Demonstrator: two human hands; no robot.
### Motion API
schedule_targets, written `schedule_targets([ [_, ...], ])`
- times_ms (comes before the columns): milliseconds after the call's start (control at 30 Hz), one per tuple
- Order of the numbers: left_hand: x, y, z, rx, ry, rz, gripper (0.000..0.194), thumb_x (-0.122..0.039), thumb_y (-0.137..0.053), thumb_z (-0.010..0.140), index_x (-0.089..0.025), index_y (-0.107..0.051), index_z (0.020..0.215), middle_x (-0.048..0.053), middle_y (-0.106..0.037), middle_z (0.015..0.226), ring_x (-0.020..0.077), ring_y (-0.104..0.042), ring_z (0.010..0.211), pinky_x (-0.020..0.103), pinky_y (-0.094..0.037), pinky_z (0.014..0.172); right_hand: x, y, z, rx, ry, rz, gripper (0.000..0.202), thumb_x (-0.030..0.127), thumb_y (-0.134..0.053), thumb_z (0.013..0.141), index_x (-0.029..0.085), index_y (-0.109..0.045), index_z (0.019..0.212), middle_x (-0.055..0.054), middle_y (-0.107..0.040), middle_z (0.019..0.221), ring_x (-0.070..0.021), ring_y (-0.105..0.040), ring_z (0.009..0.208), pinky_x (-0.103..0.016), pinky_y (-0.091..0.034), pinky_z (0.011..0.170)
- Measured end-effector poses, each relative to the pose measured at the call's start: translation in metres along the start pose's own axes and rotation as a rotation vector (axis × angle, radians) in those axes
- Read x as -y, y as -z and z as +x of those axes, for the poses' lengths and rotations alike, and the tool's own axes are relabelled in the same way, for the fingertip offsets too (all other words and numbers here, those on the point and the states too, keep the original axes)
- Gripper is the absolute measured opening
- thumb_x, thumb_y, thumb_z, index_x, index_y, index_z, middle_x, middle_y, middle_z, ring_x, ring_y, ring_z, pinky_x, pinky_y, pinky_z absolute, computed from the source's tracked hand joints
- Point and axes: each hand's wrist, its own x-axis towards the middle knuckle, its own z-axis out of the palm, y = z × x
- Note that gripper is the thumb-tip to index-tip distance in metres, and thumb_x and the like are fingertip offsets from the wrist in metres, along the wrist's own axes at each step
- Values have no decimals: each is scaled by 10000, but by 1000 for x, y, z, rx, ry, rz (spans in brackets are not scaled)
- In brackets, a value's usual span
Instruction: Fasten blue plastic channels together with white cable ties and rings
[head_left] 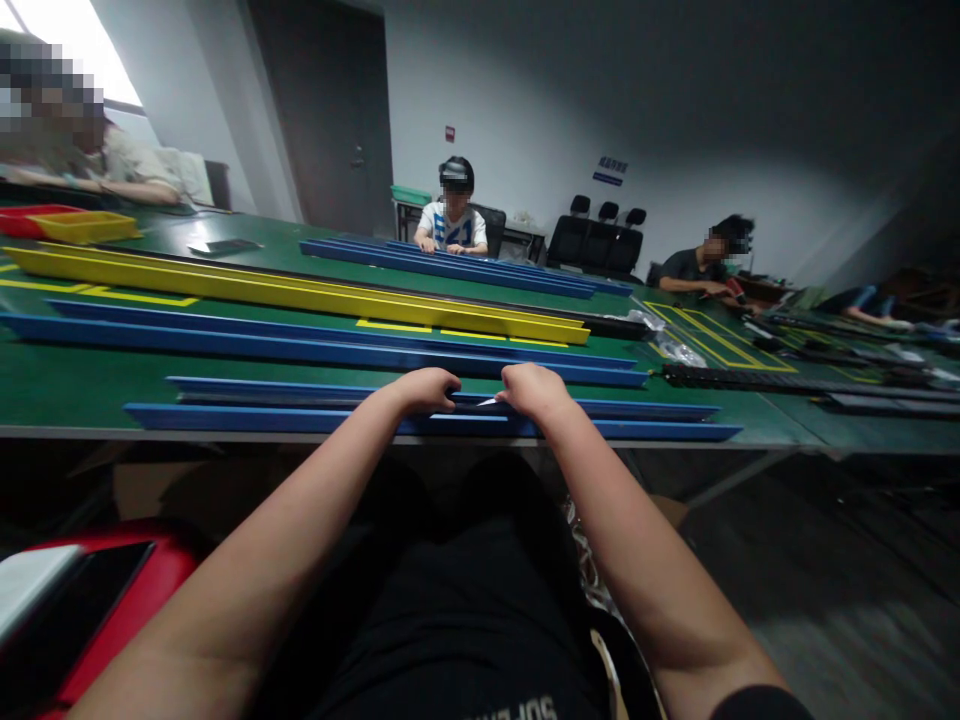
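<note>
Your two hands meet over the nearest blue channel rail (262,416), which lies lengthwise along the near edge of the green table (60,385), right in front of your body. Your right hand (536,388) pinches a small white sliver (487,402) between thumb and fingers, its tip pointing toward your left hand (429,388). The left fingers curl down at the rail, just beside the sliver; you cannot tell from this view whether they grip anything. Just beyond lies a second blue channel rail (225,340), then a long yellow channel rail (300,287). Crumpled clear plastic (679,348) sits near the yellow rail's right end. Across the table, a co-worker in a white shirt (472,228) sits behind more blue rails (450,268).
</note>
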Motion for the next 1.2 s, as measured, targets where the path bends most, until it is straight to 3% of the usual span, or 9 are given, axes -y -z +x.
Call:
schedule_targets([
  [133, -4, 2, 0, 6, 29, -15, 234, -347, -587, 653, -242, -666, 846, -2, -667, 759, 165, -547, 664, 266, -327, 558, -24, 9, 0, 100, 26, -52, 392, 518, -657, 777, 278, -667, 1087, -73, -685, 1111, -256, -636, 1017, -339, -502, 815],
  [300, -5, 2, -1, -9, 26, 4, 199, -329, -601, 651, -238, -660, 818, -3, -665, 750, 164, -553, 660, 267, -327, 554, -24, 1, 3, 173, 51, -107, 388, 472, -666, 780, 251, -681, 1099, -99, -685, 1120, -258, -638, 1029, -333, -501, 826],
  [600, -3, 0, -1, -2, 29, 23, 220, -338, -595, 660, -241, -670, 843, 1, -671, 758, 165, -545, 646, 272, -325, 560, -7, -21, -2, 107, -19, -93, 292, 172, -497, 854, 139, -727, 1031, -188, -691, 1077, -288, -658, 996, -382, -500, 843],
  [1200, -6, -1, 4, 26, 14, 61, 210, -341, -566, 674, -243, -649, 840, -1, -657, 772, 162, -534, 656, 272, -323, 560, -4, -22, -2, 88, -73, -25, 324, 105, -486, 835, 114, -736, 1041, -230, -689, 1067, -282, -666, 1010, -389, -486, 886],
])
